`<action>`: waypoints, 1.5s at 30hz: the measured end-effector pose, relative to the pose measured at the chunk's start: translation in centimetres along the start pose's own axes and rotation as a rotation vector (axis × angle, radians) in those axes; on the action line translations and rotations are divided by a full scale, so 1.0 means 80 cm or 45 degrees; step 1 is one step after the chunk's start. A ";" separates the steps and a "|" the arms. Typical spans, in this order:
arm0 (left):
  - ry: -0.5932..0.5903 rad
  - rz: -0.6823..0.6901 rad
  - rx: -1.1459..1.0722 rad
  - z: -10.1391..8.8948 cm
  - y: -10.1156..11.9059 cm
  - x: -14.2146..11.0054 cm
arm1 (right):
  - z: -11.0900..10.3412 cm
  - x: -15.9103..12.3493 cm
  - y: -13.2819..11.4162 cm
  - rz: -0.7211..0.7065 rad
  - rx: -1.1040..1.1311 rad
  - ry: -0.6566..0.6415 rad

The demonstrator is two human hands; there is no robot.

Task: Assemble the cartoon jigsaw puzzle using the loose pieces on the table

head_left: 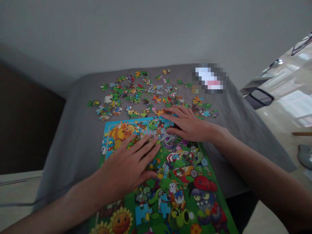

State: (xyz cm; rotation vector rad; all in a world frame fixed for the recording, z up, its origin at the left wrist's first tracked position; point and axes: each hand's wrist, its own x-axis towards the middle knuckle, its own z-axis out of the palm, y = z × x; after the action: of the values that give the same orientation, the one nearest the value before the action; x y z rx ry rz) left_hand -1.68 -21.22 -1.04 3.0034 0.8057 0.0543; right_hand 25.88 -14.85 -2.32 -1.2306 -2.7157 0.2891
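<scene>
A colourful cartoon puzzle board (207, 190) with a blue and green picture lies at the near side of the table. My left hand (133, 159) rests flat over the board's left-middle part, fingers spread and pointing to the upper right. My right hand (186, 123) reaches over the board's far right edge, its fingers stretched apart close to an orange jigsaw piece (160, 112); whether they touch it I cannot tell. Loose pieces lie on the board too, among them a blue jigsaw piece (142, 214) near the front. Both palms hide what is under them.
Many loose jigsaw pieces (136, 94) are scattered behind the board on the grey cloth-covered table (75, 130). A blurred-out object, perhaps a phone (209, 78), lies at the far right. A pale wall (146, 32) stands behind the table.
</scene>
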 end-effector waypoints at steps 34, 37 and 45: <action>-0.022 -0.264 -0.165 -0.017 -0.067 -0.006 | -0.007 -0.006 -0.001 -0.149 0.073 0.027; 0.149 -0.438 -0.169 -0.027 -0.093 -0.014 | -0.007 -0.004 0.004 -0.161 0.064 0.083; 0.202 -0.470 -0.284 -0.020 -0.133 -0.018 | -0.005 0.004 -0.020 -0.276 0.108 0.187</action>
State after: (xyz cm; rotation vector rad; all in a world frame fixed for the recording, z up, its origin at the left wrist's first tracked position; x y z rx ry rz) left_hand -8.28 -12.71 0.08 2.6230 1.2620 0.3494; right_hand 24.61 -15.59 -1.52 -0.8883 -2.6491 0.2727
